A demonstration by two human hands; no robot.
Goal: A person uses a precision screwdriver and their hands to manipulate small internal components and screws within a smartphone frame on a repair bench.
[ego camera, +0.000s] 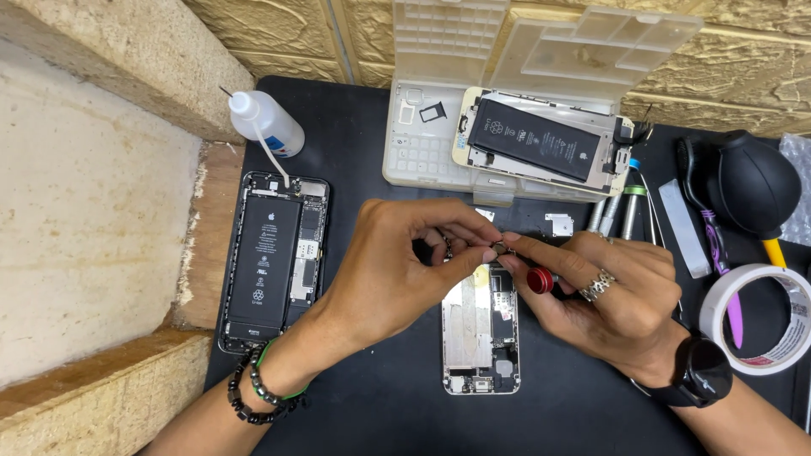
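A tiny metal part (pixel 498 247), too small to be identified, is pinched between the fingertips of the left hand (pixel 397 270) and right hand (pixel 604 295) above an opened phone (pixel 480 338). A red-capped screwdriver (pixel 541 279) is gripped in the right hand, its tip hidden. A black-labelled battery (pixel 264 262) is seen in another phone (pixel 272 260) on the tabletop (pixel 355 127).

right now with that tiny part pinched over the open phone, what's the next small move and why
Probably lower the small part onto the open phone right below. Both the left hand and right hand pinch it just above the phone, and the red-tipped screwdriver sits ready in the right hand.
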